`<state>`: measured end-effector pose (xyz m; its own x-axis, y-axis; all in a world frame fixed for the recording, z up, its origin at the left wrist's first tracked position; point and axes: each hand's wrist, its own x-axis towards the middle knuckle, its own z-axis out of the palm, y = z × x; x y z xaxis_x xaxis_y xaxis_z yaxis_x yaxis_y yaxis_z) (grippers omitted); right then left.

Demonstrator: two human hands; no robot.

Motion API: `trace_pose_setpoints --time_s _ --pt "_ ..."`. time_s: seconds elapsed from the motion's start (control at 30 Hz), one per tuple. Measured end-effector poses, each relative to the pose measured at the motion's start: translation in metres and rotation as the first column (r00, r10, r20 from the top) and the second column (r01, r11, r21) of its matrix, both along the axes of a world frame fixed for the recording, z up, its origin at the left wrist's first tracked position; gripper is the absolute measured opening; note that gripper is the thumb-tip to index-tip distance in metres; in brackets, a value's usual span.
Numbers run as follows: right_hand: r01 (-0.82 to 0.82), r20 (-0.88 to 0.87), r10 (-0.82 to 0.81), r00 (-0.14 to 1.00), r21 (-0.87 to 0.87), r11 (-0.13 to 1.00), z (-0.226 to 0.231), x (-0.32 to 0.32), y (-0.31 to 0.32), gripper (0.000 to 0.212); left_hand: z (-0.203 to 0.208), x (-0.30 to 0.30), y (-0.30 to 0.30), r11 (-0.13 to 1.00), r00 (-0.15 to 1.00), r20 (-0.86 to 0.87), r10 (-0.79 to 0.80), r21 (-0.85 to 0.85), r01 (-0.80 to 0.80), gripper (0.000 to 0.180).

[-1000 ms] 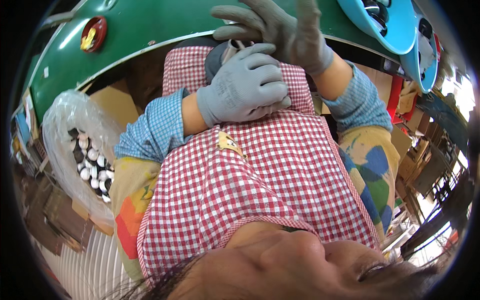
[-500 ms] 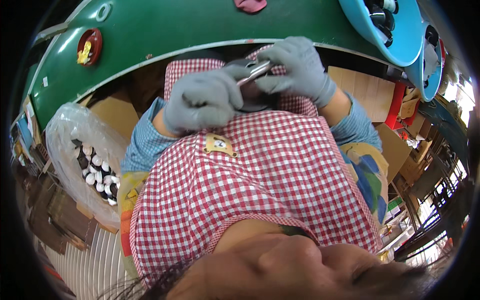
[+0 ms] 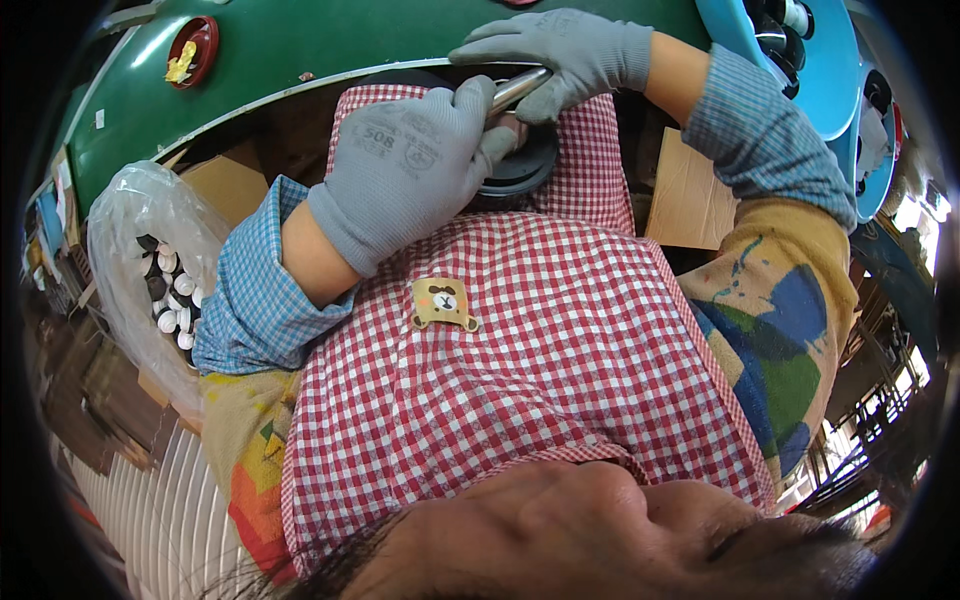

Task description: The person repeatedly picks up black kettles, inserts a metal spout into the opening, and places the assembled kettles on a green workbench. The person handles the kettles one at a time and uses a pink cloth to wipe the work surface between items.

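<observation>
My left hand (image 3: 410,165), in a grey knit glove, is closed around a shiny metal rod-like piece (image 3: 522,88) above my lap. My right hand (image 3: 570,62), gloved the same way, lies over the far end of that piece. Its fingers stretch flat to the left and its thumb sits below the metal, touching it. A dark round piece (image 3: 528,170) with a raised rim rests on the red-checked apron (image 3: 470,320) under my hands; my left hand hides part of it. What my left fingertips press against is partly hidden.
A green table (image 3: 300,45) curves along the far side, with a small red dish (image 3: 203,50) holding something yellow. Blue basins (image 3: 835,75) with black parts stand far right. At left is a clear plastic bag (image 3: 125,235) of black and white pieces; cardboard (image 3: 690,195) stands at right.
My right hand has shifted farther away and its fingers have straightened out from a pinch. My left hand has turned, back upward, still gripping the metal piece. More of the dark round piece shows.
</observation>
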<state>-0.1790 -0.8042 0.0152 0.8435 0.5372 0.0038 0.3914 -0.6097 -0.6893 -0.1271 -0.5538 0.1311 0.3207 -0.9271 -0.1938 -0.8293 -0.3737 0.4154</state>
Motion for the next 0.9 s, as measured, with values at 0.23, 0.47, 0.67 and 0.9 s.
trace_pose_setpoints --time_s 0.23,0.47,0.67,0.9 --pt "0.146 -0.436 0.069 0.897 0.441 0.886 0.007 -0.017 0.001 0.087 -0.057 0.055 -0.002 0.939 0.95 -0.286 -0.122 -0.344 0.017 0.03" --pt "0.505 -0.699 -0.077 0.711 0.432 0.748 0.073 -0.044 0.039 0.084 -0.151 0.099 -0.05 0.977 0.676 -0.734 0.063 -0.095 -0.193 0.039" --pt "0.665 -0.689 -0.397 0.606 0.166 0.728 0.04 -0.032 0.017 0.069 -0.116 0.098 -0.025 0.691 0.795 -0.57 0.209 -0.489 -0.533 0.043" --pt "0.934 -0.01 -0.934 0.357 -0.001 0.357 -0.062 -0.042 -0.101 0.062 -0.132 0.035 0.113 0.763 0.822 0.397 -0.408 -0.347 0.546 0.019"
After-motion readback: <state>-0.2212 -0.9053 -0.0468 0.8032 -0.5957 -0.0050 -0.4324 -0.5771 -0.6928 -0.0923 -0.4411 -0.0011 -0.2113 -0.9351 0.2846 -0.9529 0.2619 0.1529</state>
